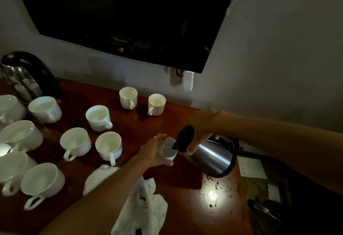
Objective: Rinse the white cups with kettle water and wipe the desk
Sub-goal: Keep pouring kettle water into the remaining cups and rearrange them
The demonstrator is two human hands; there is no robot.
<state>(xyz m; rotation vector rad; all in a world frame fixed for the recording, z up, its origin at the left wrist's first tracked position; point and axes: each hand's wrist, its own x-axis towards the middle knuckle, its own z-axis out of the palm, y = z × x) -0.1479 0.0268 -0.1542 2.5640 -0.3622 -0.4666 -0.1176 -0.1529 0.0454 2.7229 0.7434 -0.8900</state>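
Note:
My right hand (199,132) grips the black handle of a steel kettle (213,155), tilted with its spout over a white cup (169,150). My left hand (155,152) is wrapped around that cup's left side on the brown desk (185,194). Several other white cups stand to the left, among them one (108,146) near my left hand and one (99,116) holding water. Two taller cups (128,97) (156,103) stand near the wall. A crumpled white cloth (143,203) lies on the desk under my left forearm.
A second steel kettle (27,77) stands at the desk's far left corner. A dark TV (130,12) hangs on the wall above. Water drops (213,194) glint on the desk's right part. Papers (252,168) lie beyond the right edge.

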